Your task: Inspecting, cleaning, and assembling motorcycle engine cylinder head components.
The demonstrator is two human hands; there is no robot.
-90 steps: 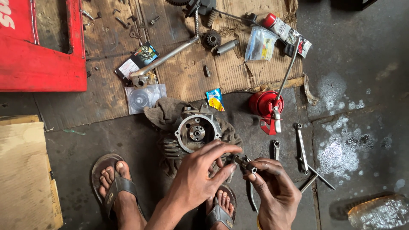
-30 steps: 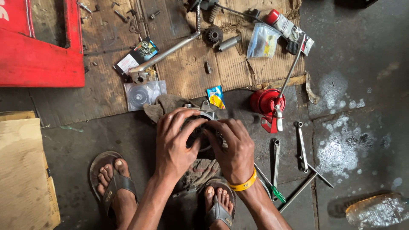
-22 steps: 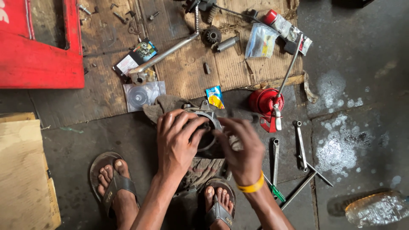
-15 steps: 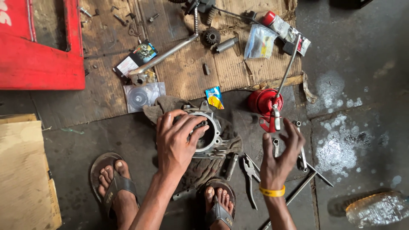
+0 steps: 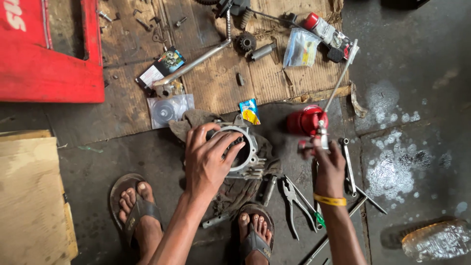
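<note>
Oil can (image 5: 305,120) on floor, long spout slanting up toward cardboard (image 5: 274,73) | right hand (image 5: 328,164) just below it, closed on its trigger | left hand (image 5: 208,159) spread open over engine cylinder (image 5: 245,152), bore facing up | pliers (image 5: 293,196) between

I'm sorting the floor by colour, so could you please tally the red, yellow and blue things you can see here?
Red: 3 - oil can, panel, tube cap
Yellow: 1 - wristband
Blue: 1 - small sachet
Total: 5
The right hand grips the oil can; the left hand rests on the metal cylinder.
</note>
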